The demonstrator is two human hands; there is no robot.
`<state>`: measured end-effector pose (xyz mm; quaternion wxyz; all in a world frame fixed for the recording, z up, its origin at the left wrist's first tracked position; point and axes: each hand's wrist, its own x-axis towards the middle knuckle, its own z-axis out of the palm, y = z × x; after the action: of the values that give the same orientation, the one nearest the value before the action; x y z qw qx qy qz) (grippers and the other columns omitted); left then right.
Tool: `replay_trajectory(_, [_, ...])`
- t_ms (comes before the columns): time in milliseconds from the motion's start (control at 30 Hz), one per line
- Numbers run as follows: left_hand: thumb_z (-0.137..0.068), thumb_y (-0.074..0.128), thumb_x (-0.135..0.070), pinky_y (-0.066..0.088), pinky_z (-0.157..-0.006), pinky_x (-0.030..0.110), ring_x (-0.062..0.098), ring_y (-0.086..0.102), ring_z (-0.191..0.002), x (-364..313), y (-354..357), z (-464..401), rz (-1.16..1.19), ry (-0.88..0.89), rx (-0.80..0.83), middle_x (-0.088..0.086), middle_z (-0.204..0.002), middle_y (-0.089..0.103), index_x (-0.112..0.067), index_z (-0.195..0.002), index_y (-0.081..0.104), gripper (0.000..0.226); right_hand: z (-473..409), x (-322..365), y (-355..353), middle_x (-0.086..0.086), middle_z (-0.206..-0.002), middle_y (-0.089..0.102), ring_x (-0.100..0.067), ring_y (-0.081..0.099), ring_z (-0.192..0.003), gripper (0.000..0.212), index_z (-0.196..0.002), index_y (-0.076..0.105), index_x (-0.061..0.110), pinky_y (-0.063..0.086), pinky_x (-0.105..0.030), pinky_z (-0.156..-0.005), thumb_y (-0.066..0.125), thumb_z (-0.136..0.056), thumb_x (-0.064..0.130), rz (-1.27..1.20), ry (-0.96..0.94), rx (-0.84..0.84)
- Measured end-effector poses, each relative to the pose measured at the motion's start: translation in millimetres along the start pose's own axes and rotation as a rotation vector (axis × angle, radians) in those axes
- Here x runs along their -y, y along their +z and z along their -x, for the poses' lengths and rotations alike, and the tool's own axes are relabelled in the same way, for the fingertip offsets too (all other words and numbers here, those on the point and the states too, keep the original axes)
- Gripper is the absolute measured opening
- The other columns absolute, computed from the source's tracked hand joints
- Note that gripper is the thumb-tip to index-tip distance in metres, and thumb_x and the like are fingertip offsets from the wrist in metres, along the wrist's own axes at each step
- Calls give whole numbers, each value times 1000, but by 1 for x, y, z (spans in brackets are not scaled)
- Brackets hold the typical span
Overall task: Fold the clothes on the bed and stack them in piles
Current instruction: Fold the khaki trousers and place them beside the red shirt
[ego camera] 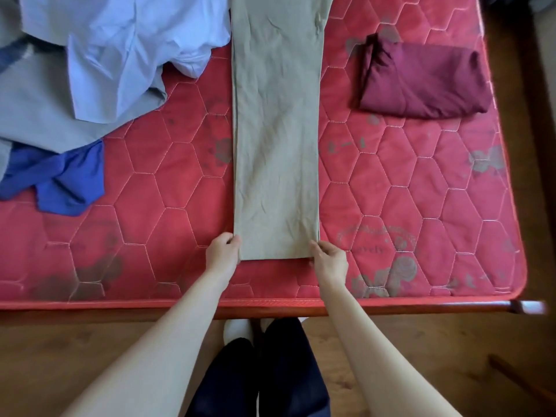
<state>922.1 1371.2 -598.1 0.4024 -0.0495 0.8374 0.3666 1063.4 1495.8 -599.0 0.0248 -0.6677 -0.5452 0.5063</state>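
Legs [264, 371]: dark trousers and pale socks on the wood floor [60, 356], nearest the camera, below the mattress's near edge.
Forearms: bare, both reaching up from the bottom of the view over the near edge of the mattress.
Mattress [421, 206]: red, quilted in hexagons, with faded flower prints; a wooden bed frame [451, 308] shows along its near edge.
Left hand [223, 249]: at the near left corner of the trousers, fingers curled round the cloth edge, pinching it.
Right hand [329, 260]: at the near right corner of the trousers, thumb and fingers closed on the cloth edge.
Trousers [276, 130]: khaki, folded into one long strip lying flat down the middle of the mattress, hem end near the hands, far end running out of view at the top; lightly creased.
Blue cloth [57, 179]: bright blue, crumpled, on the mattress well left of the trousers, partly under the grey garment.
Grey garment [39, 109]: spread loose, left of the trousers, farther than the blue cloth.
Pale shirt [120, 49]: light blue, unfolded, lying over the grey garment, its edge touching the trousers' left side at the far end.
Maroon garment [421, 76]: folded into a rough rectangle, right of the trousers, apart from them, near the mattress's right edge.
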Motion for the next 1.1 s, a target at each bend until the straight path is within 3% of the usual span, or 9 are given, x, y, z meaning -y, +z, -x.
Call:
replay_trajectory(100, [-93,46,-14,27,-50,32,23,38,-64,0,7,-7,-140,84,-104,5,-60,41,-2,-70,48,26,-6,3,1,-9,-63,55,-17,44,-60,24,-85,68,0,39,-31,-59,62,-87,24,66,-42,-32])
replay_trajectory(233, [-90,56,-17,34,-54,21,15,44,-65,3,4,-10,6,191,-129,1,-70,56,-5,-80,64,18,-5,11,-8,13,-61,66,-2,58,-57,7,-75,71,31,47,-25,-58,70,-80,27,-12,-233,-70])
replay_trajectory(367, [-86,63,-13,51,-75,33,20,61,-75,25,2,-4,18,141,-149,4,-78,69,-8,-87,70,8,-7,-10,-12,3,-82,71,-15,68,-80,7,-88,68,19,55,-38,-81,69,-82,16,-30,-141,-65])
replay_trajectory(500, [-85,63,-5,38,-60,12,16,55,-72,34,7,-5,-68,182,-175,3,-84,64,-4,-107,58,23,-16,-26,-7,6,-87,66,-20,66,-81,6,-90,58,19,51,-38,-77,62,-89,15,156,-176,-46])
replay_trajectory(600, [-90,53,1,44,-77,36,31,60,-89,37,-1,-4,-275,444,-229,11,-97,67,-2,-119,53,29,-17,-33,-18,3,-85,66,-20,61,-73,16,-102,59,17,44,-33,-61,49,-94,8,346,-426,-64])
replay_trajectory(767, [-75,69,12,53,-91,49,36,53,-118,50,-36,-30,-895,970,-174,18,-132,52,-5,-134,52,64,-45,-32,-53,-8,-128,56,-28,58,-106,54,-137,52,18,55,-38,-55,63,-86,4,866,-915,-65])
replay_trajectory(867, [-67,73,13,48,-97,49,37,50,-125,44,-49,-60,-1118,1220,-68,19,-136,50,-8,-136,47,76,-78,-18,-61,-21,-132,55,-36,58,-116,65,-136,54,12,58,-45,-74,73,-76,-2,1027,-1253,-60])
replay_trajectory(967, [-76,61,16,40,-106,45,33,46,-130,31,-52,-85,-1209,1525,2,18,-137,51,-9,-136,50,66,-108,5,-58,-23,-136,52,-35,54,-124,62,-138,49,11,50,-47,-94,56,-80,-8,1181,-1666,86])
replay_trajectory(1100, [-85,45,18,39,-108,48,31,50,-129,11,-48,-109,-1233,1680,23,14,-134,56,-10,-132,57,56,-133,41,-45,-15,-131,59,-28,55,-124,52,-140,50,14,49,-45,-98,46,-92,-5,1358,-1980,182])
